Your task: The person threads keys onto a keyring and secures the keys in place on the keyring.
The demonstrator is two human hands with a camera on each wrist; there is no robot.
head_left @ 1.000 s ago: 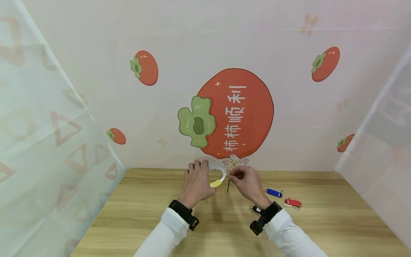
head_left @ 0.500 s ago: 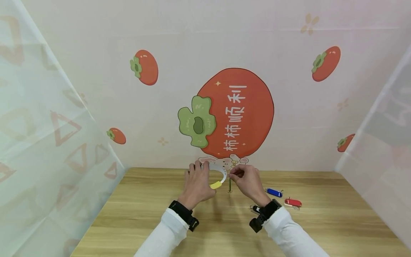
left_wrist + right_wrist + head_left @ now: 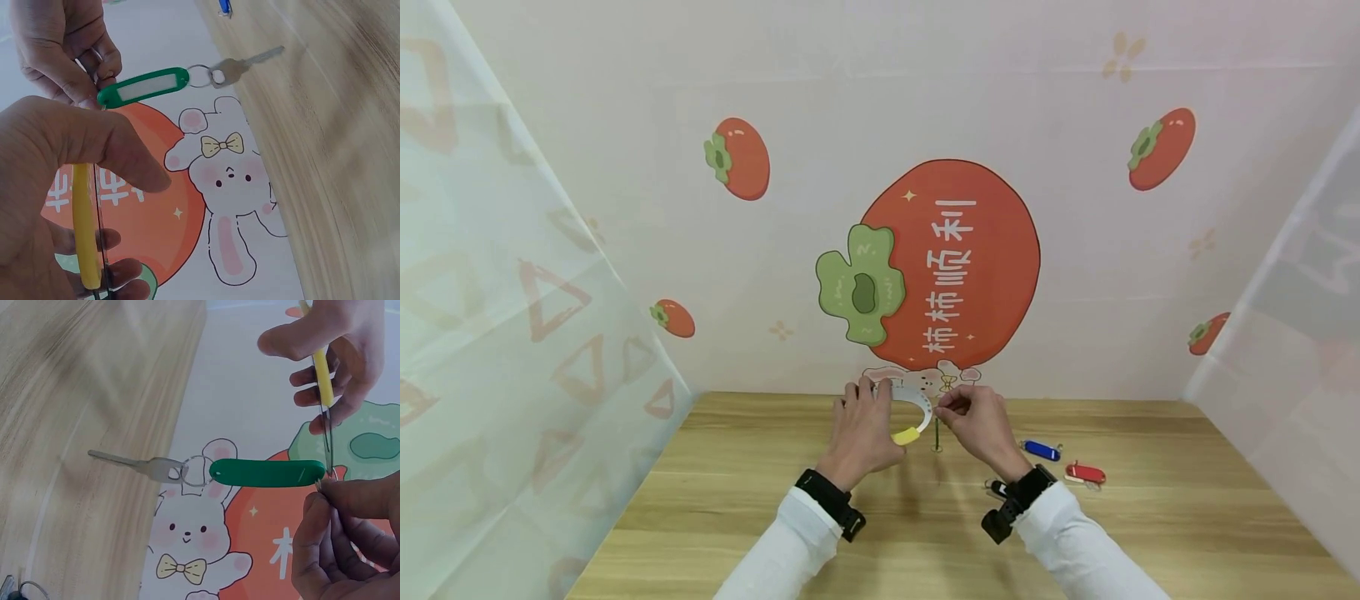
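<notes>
My left hand holds a flat, pale hoop with a row of small holes and a yellow sleeve, spanning it between fingers and thumb. Just right of the hoop, my right hand pinches the end of a green key tag between thumb and forefinger. A small metal piece shows at those fingertips, right by the hoop's edge in the right wrist view. From the tag's other end a silver key hangs on a thin split ring, pointing down toward the tabletop. The tag's white label faces the left wrist camera.
On the wooden table, a blue tag and a red tag lie to the right. A black tag lies partly behind my right wrist. A wall sheet printed with persimmons stands behind.
The hoop in my left hand has shifted slightly right, closer to my right fingertips. The green tag and key swung a little and now hang straighter. The tags on the table stay put.
</notes>
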